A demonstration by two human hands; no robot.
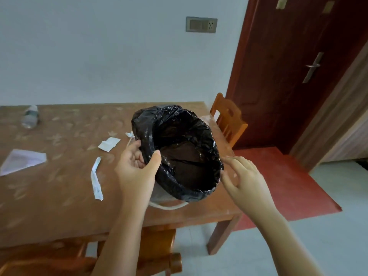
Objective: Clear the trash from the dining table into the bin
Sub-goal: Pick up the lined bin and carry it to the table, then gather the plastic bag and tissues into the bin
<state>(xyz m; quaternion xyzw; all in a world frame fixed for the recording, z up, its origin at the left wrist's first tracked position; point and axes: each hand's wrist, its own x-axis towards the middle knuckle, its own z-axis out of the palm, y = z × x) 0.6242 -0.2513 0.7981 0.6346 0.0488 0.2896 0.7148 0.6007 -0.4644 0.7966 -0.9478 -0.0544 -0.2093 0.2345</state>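
Black liner [185, 136] in the bin, white paper scraps [96, 180], brown leaf-patterned table [59, 196], dark red door [278, 66].

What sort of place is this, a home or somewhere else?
Probably a dining room in a home: a wooden dining table strewn with paper scraps, wooden chairs drawn up to it, and a dark red door beside a wall socket.
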